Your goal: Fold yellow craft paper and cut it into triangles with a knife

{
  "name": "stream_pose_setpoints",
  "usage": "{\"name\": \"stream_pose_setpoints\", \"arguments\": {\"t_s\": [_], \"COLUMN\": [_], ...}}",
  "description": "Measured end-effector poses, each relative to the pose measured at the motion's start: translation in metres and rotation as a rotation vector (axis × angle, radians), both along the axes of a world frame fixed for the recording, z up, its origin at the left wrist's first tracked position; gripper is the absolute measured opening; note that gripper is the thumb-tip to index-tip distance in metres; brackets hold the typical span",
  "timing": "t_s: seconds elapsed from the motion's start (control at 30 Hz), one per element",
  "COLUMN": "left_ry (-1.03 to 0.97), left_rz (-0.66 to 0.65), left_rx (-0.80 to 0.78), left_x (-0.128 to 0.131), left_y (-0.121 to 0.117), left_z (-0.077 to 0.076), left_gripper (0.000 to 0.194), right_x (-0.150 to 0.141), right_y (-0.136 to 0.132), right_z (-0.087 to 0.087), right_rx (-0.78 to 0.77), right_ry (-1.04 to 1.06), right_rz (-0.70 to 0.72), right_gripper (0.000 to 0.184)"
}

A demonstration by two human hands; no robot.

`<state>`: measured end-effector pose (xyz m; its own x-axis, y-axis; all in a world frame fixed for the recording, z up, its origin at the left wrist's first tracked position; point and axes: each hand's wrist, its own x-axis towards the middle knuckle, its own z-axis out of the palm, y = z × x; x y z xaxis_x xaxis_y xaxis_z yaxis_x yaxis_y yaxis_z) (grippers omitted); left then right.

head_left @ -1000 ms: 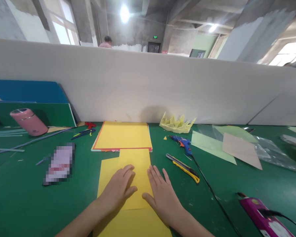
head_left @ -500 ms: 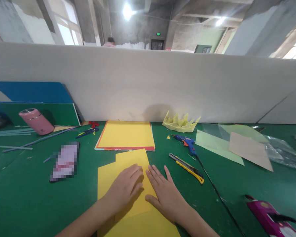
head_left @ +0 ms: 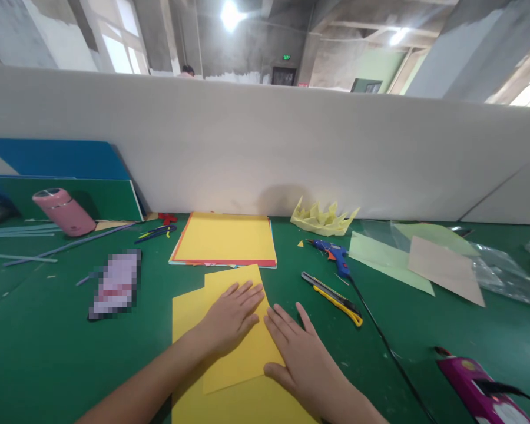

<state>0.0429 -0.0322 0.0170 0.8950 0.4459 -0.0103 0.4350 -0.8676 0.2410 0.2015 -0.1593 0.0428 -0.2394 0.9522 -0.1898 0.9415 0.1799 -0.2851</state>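
Note:
A yellow paper piece point(head_left: 229, 368) with a slanted right edge lies on a larger yellow sheet point(head_left: 242, 406) in front of me. My left hand point(head_left: 236, 315) rests flat on the upper part of the smaller piece, fingers stretched out to the right. Along its slanted right edge lies my right hand point(head_left: 298, 350), also open and flat, its fingers pointing up and to the left. Part of that edge is hidden under the right hand. A yellow-and-black utility knife point(head_left: 333, 299) lies to the right of my hands, touched by neither.
Behind the papers are a stack of coloured sheets point(head_left: 227, 238), a yellow paper crown point(head_left: 322, 219) and a blue glue gun point(head_left: 335, 253). Pale sheets point(head_left: 446, 268) lie right, near a magenta corded device point(head_left: 477, 383). A pink bottle point(head_left: 64, 212) and a pixelated object point(head_left: 117, 282) are left.
My left hand has moved up slightly and flattened, with its fingers now straighter on the paper. The right hand has slid slightly down along the slanted edge.

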Motion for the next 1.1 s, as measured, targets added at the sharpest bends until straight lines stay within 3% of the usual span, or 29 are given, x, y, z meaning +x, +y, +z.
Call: {"name": "stream_pose_setpoints", "arguments": {"t_s": [0.23,0.3,0.4,0.6,0.77,1.1], "left_ry": [-0.115,-0.156,-0.195,-0.188,-0.145,-0.186], "left_rz": [0.019,0.074,0.291,0.379,0.462,0.283], "left_rx": [0.082,0.129,0.203,0.210,0.132,-0.021], "left_x": [-0.002,-0.006,-0.012,-0.008,0.007,0.029], "left_y": [0.004,0.014,0.033,0.046,0.051,0.062], "left_z": [-0.009,-0.010,-0.008,0.002,0.009,0.021], "left_gripper": [0.040,0.038,0.040,0.034,0.033,0.016], "right_x": [0.003,0.006,0.010,0.010,0.009,0.010], "right_y": [-0.021,-0.023,-0.022,-0.020,-0.020,-0.019], "right_z": [-0.010,-0.016,-0.024,-0.033,-0.031,-0.034], "right_rx": [0.158,0.213,0.283,0.421,0.417,0.429], "right_ry": [0.022,0.038,0.050,0.060,0.026,0.013], "right_rz": [0.048,0.069,0.072,0.082,0.091,0.103], "right_gripper": [0.046,0.043,0.040,0.037,0.037,0.038]}}
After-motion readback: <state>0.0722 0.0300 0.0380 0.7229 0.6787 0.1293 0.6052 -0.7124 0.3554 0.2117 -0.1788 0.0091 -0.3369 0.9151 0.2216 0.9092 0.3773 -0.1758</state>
